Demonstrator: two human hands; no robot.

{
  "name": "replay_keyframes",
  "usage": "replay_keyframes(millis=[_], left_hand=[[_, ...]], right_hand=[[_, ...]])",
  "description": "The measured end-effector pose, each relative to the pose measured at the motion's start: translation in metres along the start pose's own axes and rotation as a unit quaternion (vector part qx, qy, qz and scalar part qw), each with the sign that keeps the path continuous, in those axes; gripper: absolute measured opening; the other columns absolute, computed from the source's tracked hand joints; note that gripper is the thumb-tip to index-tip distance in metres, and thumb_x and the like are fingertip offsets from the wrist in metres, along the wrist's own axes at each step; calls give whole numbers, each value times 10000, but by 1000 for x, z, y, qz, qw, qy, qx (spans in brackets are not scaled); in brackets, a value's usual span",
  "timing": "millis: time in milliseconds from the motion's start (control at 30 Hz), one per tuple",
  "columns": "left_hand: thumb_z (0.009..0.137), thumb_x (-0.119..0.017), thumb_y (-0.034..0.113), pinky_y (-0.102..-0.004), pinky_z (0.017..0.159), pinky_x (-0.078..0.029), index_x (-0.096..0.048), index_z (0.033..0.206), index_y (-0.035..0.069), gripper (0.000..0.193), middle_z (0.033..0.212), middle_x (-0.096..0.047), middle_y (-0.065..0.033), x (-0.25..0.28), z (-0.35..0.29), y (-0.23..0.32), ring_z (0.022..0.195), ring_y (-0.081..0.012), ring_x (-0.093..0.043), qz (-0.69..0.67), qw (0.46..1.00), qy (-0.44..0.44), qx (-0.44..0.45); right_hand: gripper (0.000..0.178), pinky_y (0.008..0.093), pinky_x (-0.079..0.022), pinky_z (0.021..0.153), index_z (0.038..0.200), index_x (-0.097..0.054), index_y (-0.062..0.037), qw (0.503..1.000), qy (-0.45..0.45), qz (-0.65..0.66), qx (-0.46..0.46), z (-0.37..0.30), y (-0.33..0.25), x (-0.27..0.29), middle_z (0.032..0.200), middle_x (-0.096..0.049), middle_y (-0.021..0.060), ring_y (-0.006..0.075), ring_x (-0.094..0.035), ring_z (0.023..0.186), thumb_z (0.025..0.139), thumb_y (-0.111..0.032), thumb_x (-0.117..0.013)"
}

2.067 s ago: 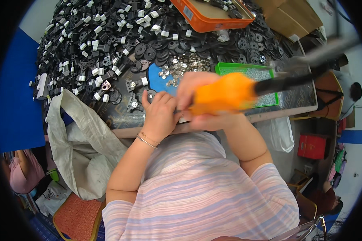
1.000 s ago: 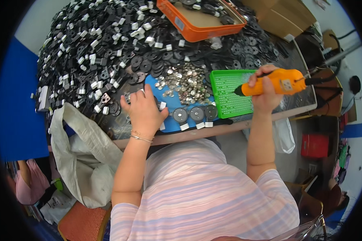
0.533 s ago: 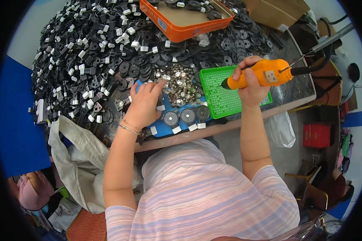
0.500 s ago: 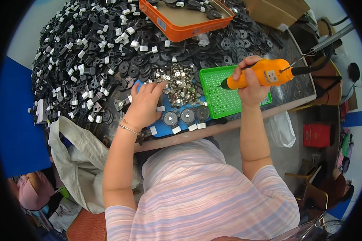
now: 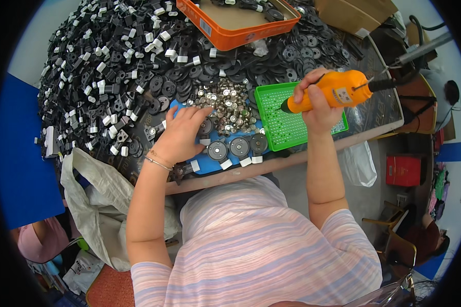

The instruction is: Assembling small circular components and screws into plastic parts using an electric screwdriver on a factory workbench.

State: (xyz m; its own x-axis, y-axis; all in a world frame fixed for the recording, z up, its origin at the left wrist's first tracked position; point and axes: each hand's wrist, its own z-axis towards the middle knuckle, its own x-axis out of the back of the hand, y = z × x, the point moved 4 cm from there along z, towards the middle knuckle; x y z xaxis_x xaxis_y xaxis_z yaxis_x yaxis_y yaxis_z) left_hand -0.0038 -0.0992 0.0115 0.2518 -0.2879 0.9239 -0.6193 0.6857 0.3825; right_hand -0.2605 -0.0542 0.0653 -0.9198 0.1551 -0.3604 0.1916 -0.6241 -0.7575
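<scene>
My right hand (image 5: 318, 102) is wrapped round an orange electric screwdriver (image 5: 346, 91). Its dark nose points left, with the bit over a green perforated tray (image 5: 265, 145) dotted with small dark screws. Over the left part of a blue mat (image 5: 208, 162), my left hand (image 5: 182, 134) has its fingers apart. Its fingertips lie beside a black round part (image 5: 205, 127) and the edge of a pile of shiny metal pieces (image 5: 230, 105). Along the mat's near side sit several black discs with white tabs, among them a disc (image 5: 217, 150). What lies under my left palm is hidden.
A large heap of black parts with white ends (image 5: 102, 66) covers the left of the table. Black discs (image 5: 302, 51) pile up behind the tray. An orange box (image 5: 225, 43) and a cardboard box (image 5: 351, 18) stand at the back. A white sack (image 5: 100, 199) hangs front left.
My left hand has shifted slightly left, uncovering more of the black round part beside its fingertips. My right hand and the screwdriver have barely moved.
</scene>
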Motion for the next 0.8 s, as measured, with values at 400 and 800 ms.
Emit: replay_keyframes(millis=[400, 800], left_hand=[[591, -784, 154, -497, 1053, -213, -360, 1341, 103, 863, 1130, -534, -107, 2, -18, -10, 1146, -275, -460, -31, 998, 17, 49], [623, -797, 220, -393, 826, -437, -655, 984, 29, 432, 934, -658, -127, -6, -13, -17, 909, -309, -599, -130, 980, 117, 96]], right_hand=[[205, 277, -492, 532, 954, -510, 40, 992, -60, 99, 45, 9, -24, -30, 866, -534, 156, 201, -562, 571, 797, -45, -611], [198, 254, -480, 547, 948, -523, 32, 987, -133, 84, -26, -5, 38, -125, 872, -534, 128, 166, -582, 601, 780, 1, -624]])
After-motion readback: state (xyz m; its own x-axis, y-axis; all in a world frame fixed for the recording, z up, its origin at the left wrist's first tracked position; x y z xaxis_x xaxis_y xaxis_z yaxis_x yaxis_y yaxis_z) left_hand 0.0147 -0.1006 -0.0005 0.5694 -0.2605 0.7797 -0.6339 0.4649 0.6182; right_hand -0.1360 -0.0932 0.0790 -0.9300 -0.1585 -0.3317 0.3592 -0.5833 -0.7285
